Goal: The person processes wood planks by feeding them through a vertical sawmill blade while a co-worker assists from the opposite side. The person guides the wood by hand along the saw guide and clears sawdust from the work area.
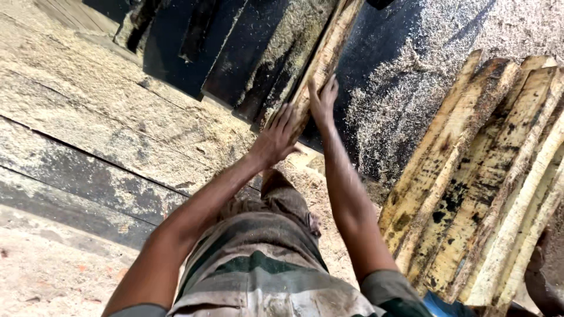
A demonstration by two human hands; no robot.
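A long rough wooden plank (326,51), pale with dark bark stains, runs from my hands up to the top edge of the view. My left hand (276,138) grips its near end from the left side. My right hand (323,103) presses on the plank's right edge just above, fingers stretched along the wood. Both bare arms reach forward from the bottom of the view, over my striped cloth (258,264).
A pile of rough-sawn slabs (487,176) leans at the right. Sawdust (411,88) covers the dark ground behind the plank. Several dark boards (247,47) lie at the top. A broad dusty timber surface (88,117) fills the left.
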